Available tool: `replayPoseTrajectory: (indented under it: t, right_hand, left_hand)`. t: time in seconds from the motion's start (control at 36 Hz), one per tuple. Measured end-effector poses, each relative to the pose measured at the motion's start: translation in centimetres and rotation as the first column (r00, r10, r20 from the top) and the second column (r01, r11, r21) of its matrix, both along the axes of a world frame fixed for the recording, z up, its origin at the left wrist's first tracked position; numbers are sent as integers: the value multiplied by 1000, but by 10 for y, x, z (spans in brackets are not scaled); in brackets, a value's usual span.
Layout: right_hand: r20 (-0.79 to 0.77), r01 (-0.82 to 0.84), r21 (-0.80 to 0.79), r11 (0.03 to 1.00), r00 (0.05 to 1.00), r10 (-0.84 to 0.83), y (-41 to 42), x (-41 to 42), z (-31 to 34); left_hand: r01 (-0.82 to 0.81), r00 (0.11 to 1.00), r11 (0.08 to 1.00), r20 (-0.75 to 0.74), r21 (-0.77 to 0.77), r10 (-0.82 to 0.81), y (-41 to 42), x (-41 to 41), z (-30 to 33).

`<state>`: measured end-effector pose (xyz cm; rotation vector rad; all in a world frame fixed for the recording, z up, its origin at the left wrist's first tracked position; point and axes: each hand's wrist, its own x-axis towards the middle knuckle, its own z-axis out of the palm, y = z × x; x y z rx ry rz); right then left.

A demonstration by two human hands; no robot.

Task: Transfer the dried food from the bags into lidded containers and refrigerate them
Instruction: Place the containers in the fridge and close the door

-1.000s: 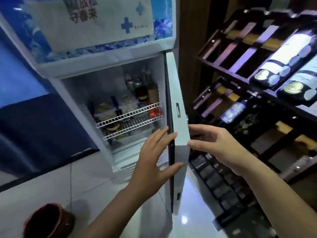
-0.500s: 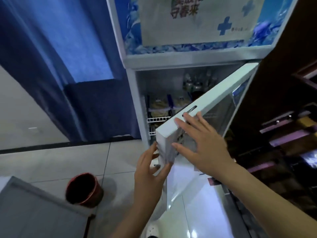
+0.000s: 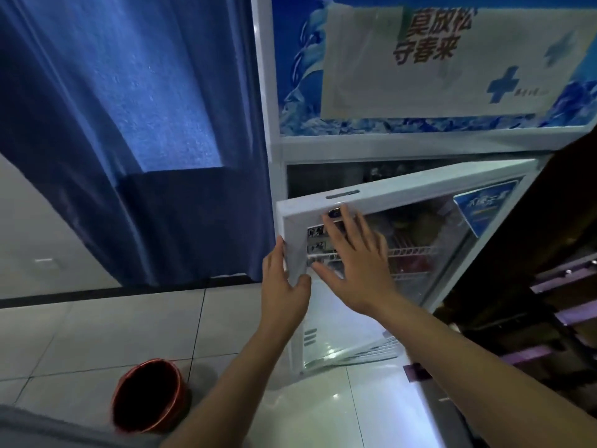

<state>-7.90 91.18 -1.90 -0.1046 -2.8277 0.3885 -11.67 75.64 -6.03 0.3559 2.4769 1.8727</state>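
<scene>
Nearest, at the lower left, a dark red-rimmed bucket (image 3: 149, 396) stands upright on the pale tiled floor (image 3: 80, 334), mouth up; its inside is too dark to read. Two bare forearms reach up from the lower edge toward the fridge door (image 3: 403, 195).

The left hand (image 3: 282, 282) rests at the door's free left edge, fingers straight and close together along the outer side of the frame, thumb pressed against its front face, so the edge sits loosely between them. Just to its right, the right hand (image 3: 353, 257) lies flat on the glass front, fingers spread wide and straight, holding nothing.

The door is tall and upright, hinged on the right and standing partly ajar, its free edge swung out toward the viewer and a dark gap showing above it. Through the glass, white wire shelves (image 3: 410, 252) carry blurred items that cannot be identified. A blue sticker (image 3: 484, 206) sits at the door's upper right.

Farther up, the fridge (image 3: 268, 92) carries a white poster (image 3: 445, 63) with dark characters and blue crosses. A blue curtain (image 3: 129, 108) hangs at far left; a dark rack (image 3: 562, 302) stands right.
</scene>
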Motion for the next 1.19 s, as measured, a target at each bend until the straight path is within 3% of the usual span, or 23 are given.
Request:
replayPoseTrajectory:
  t: [0.36,0.81,0.94,1.0,1.11,1.19]
  right_hand:
    - [161,78,206,976,980,-113,30,-74,-15]
    - [318,28,128,991,946,-68,43,-95,-8]
    - [270,3,61,998,963,-19,43,-77,6]
    - [232,-30,32,999,973,21,40,-60,10]
    - [162,-115,-77,990,979,126,37,-17,11]
    - [153,-178,-179,968,966,206,31,15,5]
  left_hand:
    - [155,977,986,135,65,-163,6,-84,27]
    - [265,943,962,226,-64,-245,7,-108,43]
    - [204,976,965,108,-162,-188,1,-91,53]
    - [143,989,953,74,-268,-128,-7,-77,48]
    - [-31,999,875,-47,-484,10,-26,-21,32]
    - [-130,991,825,-49,-550,123,-38,39,22]
